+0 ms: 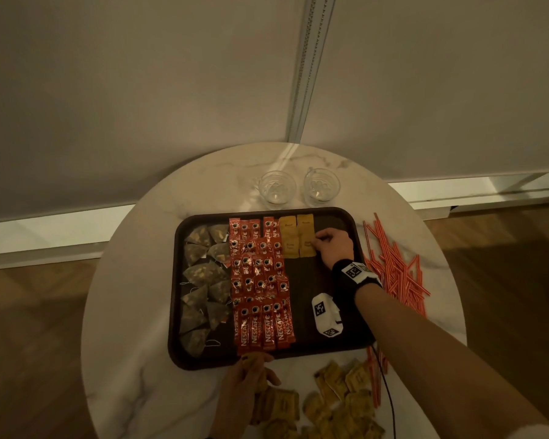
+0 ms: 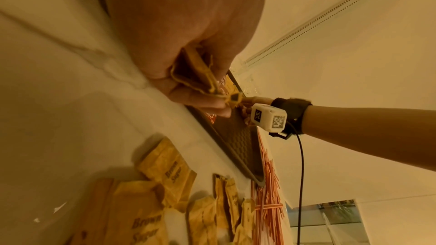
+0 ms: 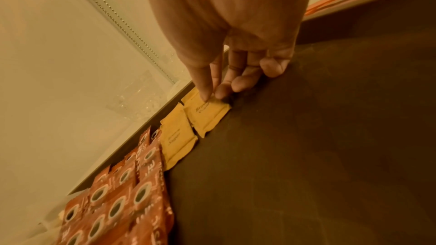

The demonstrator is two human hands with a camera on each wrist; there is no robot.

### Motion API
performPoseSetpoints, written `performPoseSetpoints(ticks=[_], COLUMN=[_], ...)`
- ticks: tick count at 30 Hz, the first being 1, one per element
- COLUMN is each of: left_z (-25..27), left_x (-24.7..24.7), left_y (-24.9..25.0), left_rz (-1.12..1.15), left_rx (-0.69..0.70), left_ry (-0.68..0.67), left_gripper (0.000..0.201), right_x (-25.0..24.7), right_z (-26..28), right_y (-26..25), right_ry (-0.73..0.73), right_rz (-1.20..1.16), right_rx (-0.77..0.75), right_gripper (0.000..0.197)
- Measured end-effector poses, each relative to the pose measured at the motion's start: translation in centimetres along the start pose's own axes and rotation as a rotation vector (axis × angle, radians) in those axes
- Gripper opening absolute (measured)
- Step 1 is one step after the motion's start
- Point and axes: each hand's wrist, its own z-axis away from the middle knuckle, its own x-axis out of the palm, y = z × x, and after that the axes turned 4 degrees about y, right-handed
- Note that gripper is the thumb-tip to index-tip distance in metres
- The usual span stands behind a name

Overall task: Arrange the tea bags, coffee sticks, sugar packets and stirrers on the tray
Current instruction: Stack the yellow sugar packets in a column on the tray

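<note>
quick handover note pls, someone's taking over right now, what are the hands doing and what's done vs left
Right hand: fingers pinch the edge of a sugar packet at the tray's far end.
Left hand: grips a few sugar packets at the tray's near edge.
Done: tea bags fill the left column, coffee sticks beside them, first sugar packets laid next.
Left: the loose sugar pile on the table and the stirrers right of the tray, none placed yet.
</note>
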Motion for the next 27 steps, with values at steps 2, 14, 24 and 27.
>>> performPoseSetpoints(ticks=[2, 14, 24, 27], left_z=[0.1, 0.3, 3.6, 4.6], left_x=[-0.1, -0.7, -1.7, -2.2], left_y=[0.1, 0.0, 2.1, 2.4], left_rz=[-0.002, 0.073, 0.143, 0.094], left_rx=[0.005, -0.014, 0.057, 0.094], left_ry=[0.001, -0.017, -0.133, -0.148], left_gripper=[0.023, 0.022, 0.019, 0.017], right_x=[0.0, 0.0, -1.2, -1.9], right_z=[-0.2, 0.1, 6.4, 11.4], right_y=[-0.1, 0.0, 3.2, 4.1], right_ry=[0.006, -0.01, -0.052, -0.087], right_rz=[-0.007, -0.016, -0.191, -0.228], right_rx=[0.0, 0.032, 0.093, 0.063], right_gripper=[0.012, 0.016, 0.015, 0.006])
